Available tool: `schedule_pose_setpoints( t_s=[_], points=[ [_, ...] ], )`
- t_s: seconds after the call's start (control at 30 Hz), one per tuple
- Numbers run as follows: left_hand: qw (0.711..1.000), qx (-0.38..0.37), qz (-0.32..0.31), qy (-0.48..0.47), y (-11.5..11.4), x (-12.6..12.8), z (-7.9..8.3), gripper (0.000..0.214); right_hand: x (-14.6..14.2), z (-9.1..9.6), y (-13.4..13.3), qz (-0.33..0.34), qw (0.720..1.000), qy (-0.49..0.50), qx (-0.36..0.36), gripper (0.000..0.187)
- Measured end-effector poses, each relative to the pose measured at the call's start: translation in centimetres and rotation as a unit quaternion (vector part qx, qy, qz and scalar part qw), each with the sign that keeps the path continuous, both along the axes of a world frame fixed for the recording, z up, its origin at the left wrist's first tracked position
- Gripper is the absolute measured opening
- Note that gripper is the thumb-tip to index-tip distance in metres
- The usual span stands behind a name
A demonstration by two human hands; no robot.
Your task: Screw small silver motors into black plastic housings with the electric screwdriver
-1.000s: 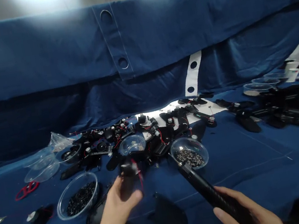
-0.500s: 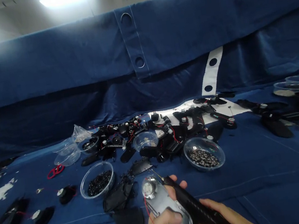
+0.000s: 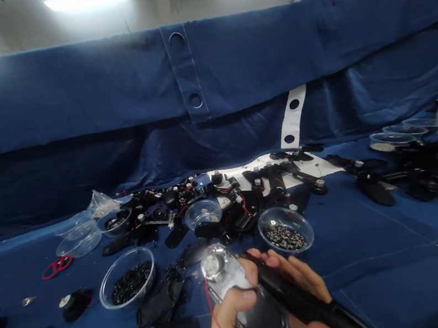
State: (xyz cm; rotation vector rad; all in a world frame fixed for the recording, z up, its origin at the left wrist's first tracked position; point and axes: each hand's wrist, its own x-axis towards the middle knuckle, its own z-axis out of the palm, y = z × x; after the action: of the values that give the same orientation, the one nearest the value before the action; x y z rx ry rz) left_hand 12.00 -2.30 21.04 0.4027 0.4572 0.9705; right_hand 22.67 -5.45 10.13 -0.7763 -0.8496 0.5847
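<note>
My left hand [image 3: 230,319] is closed round a silver-and-clear housing [image 3: 238,278], thumb across its face. A small round white-topped motor [image 3: 213,264] sits at the housing's far end, and a thin red wire [image 3: 209,300] runs down from it. Just right of the housing lies a black electric screwdriver [image 3: 284,287], slanting down to the lower right. My right hand [image 3: 305,278] holds it from beneath, several fingers showing along its far side. The tool's tip is hidden behind the housing and fingers.
Clear bowls of black screws [image 3: 132,282] and of mixed small screws [image 3: 285,235] stand beyond my hands. Black parts with motors and red wires [image 3: 242,205] are heaped at the back. Red-handled scissors [image 3: 57,266] lie left. More black parts [image 3: 434,172] fill the right side.
The view has swung up and right. My right hand has shifted forward under the screwdriver, and the tool's tip, visible before, is now hidden.
</note>
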Motion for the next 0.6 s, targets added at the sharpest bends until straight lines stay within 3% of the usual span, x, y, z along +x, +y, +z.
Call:
schedule_pose_setpoints(
  t_s=[0.1, 0.17, 0.27, 0.33, 0.4, 0.5, 0.6],
  points=[
    [0.999, 0.036, -0.019, 0.023, 0.3, -0.8, -0.6, 0.015, 2.4, 4.5, 1.1, 0.032, 0.996, 0.086, 0.003, 0.049],
    [0.993, 0.071, -0.019, 0.087, 0.7, -2.0, -1.2, 0.028, 4.0, 8.1, 0.9, 0.009, 0.987, 0.16, 0.015, 0.032],
    [0.974, 0.123, -0.019, 0.192, 1.2, -3.8, -2.3, 0.029, 5.5, 12.0, 0.0, -0.006, 0.966, 0.251, 0.056, 0.029],
    [0.968, 0.152, 0.004, 0.198, 1.4, -4.5, -3.1, 0.043, 5.6, 13.2, -0.6, 0.02, 0.953, 0.296, 0.069, 0.032],
    [0.977, 0.158, 0.018, 0.139, 1.4, -4.6, -3.9, 0.062, 5.0, 13.7, -1.1, 0.043, 0.947, 0.309, 0.071, 0.035],
    [0.992, 0.118, -0.024, 0.038, 1.2, -4.1, -4.7, 0.087, 3.2, 14.2, -1.0, 0.056, 0.961, 0.263, 0.064, 0.04],
    [0.993, 0.099, -0.062, -0.003, 0.9, -3.4, -5.1, 0.091, 1.6, 14.8, -0.3, 0.079, 0.972, 0.213, 0.061, 0.037]
  ],
)
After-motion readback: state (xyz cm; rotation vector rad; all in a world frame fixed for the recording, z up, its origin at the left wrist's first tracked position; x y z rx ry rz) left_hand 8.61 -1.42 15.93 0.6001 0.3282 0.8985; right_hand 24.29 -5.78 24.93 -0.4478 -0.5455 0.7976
